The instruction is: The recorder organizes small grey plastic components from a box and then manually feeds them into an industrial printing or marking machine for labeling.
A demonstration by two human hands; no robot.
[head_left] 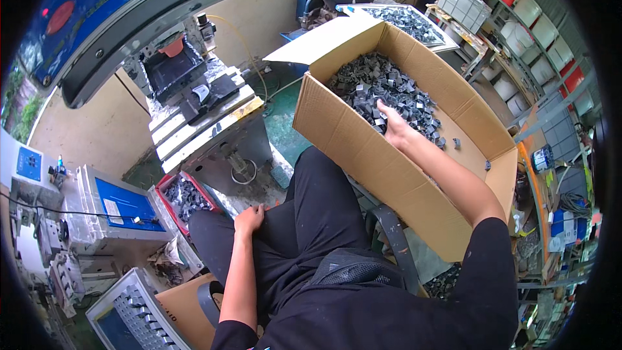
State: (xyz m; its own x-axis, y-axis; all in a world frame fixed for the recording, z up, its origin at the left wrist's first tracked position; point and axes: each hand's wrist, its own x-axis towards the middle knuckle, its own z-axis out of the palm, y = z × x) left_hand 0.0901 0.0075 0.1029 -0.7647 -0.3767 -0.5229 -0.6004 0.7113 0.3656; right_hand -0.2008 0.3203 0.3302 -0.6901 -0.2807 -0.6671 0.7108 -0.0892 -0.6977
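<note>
My right hand (396,131) reaches over the near wall of a large open cardboard box (395,172) on my right. Its thumb sticks up against a heap of small dark grey angular pieces (376,84), while the other fingers are mostly hidden, so I cannot see whether any piece is gripped. My left hand (248,220) rests on my left thigh with its fingers curled in. Whatever may be inside those fingers is hidden. A few pieces lie loose on the box floor, apart from the heap.
Ahead on the left stands a blue machine (116,19) above a slotted metal table (207,116) with black blocks. A red bin (214,202) of grey pieces sits below. Behind the box is a tray (447,39) of similar pieces; crowded shelves (538,32) line the right.
</note>
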